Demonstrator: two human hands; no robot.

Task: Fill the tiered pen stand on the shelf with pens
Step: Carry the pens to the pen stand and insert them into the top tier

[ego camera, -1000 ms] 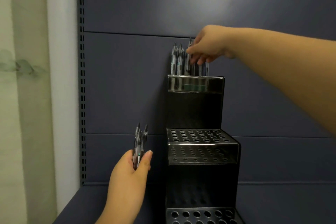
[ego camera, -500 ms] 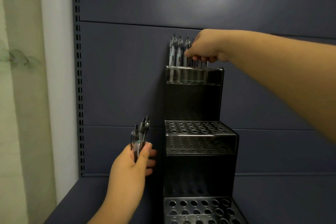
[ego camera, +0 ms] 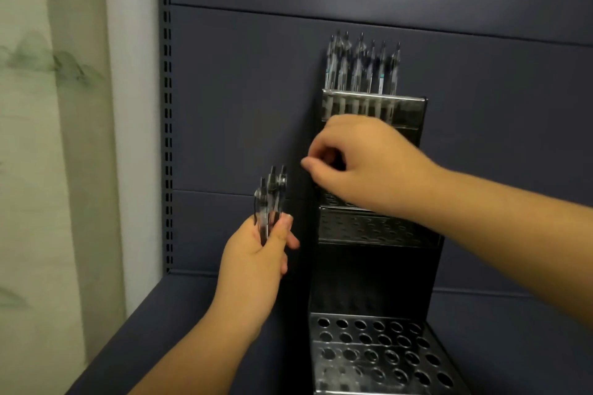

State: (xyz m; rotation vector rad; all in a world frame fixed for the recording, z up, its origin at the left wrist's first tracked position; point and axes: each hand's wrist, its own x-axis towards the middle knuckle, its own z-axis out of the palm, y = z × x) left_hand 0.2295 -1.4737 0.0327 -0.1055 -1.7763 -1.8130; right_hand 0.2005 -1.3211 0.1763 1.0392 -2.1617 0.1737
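**A:** Where are we?

**B:** I see the stand (ego camera: 372,266) right of centre on the shelf (ego camera: 154,330), against the back panel (ego camera: 240,90). Its top tier carries a row of pens (ego camera: 362,64), upright, in the upper middle of the frame. The middle and bottom tiers show bare holes only.

**A:** And the hands?

**B:** My left hand (ego camera: 256,260), lower centre, has its grip curled round a small bundle (ego camera: 271,199), tips pointing up, just left of the stand. My right hand (ego camera: 362,163) hangs in front of the middle tier, fingers curled in, thumb toward the bundle. I see nothing in that grip; motion blur leaves a little doubt.

**A:** What can go wrong?

**B:** My guess is the next pick comes from the bundle. Pulling one out of a tight cluster could drag a neighbour loose and drop it onto the shelf. The right forearm also covers part of the middle tier, so aiming for a hole there is half blind, and a tip may catch the plate's edge.

**A:** Anything else around?

**B:** A slotted upright (ego camera: 167,106) left of the panel, and a pale wall (ego camera: 48,138) at far left. Neither blocks the reach.
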